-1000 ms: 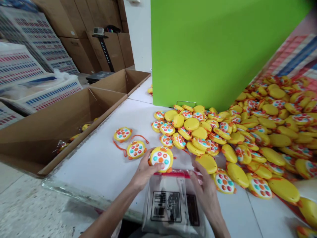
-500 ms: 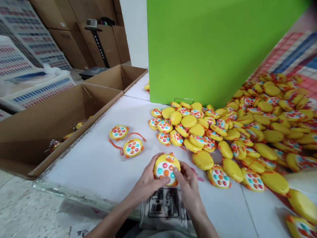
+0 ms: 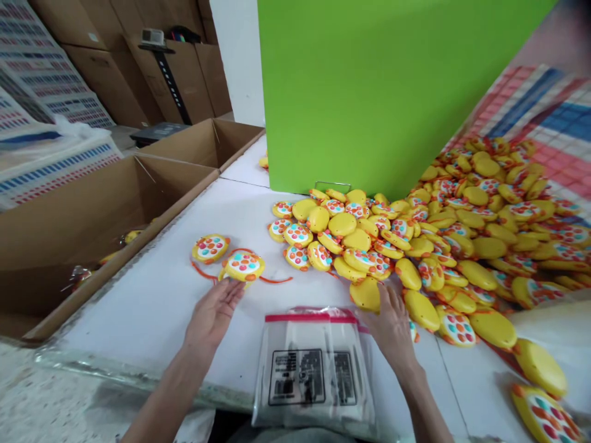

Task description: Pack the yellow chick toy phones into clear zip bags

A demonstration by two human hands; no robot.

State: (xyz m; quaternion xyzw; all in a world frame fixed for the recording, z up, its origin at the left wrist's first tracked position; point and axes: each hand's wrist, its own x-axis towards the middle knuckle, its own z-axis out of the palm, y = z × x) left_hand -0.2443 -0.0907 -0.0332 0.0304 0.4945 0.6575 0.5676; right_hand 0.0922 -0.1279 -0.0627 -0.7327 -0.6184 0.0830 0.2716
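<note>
Two yellow duck-faced toys with coloured buttons and orange cords lie on the white table at left: one toy (image 3: 210, 248) and, just right of it, a second toy (image 3: 244, 263). My left hand (image 3: 217, 309) is at the near edge of the second toy, fingers apart, palm partly up. On the right, my right hand (image 3: 386, 314) reaches to a yellow toy lying face down (image 3: 365, 294) at the near edge of the pile, its fingers spread around that toy's right side. Between my hands lies a stack of clear bags (image 3: 314, 369) with red top strips and black print.
A large pile of yellow toys (image 3: 489, 248) covers the right side. Behind it stands a green panel (image 3: 369, 92). Open cardboard boxes (image 3: 175, 184) line the table's left edge, the nearer holding some wrapped toys. Stacked cartons (image 3: 111, 80) stand farther back.
The toy held in both hands is now on the table at left, beside the other one. My hands have moved apart, the right one to the pile. The bags are now uncovered.
</note>
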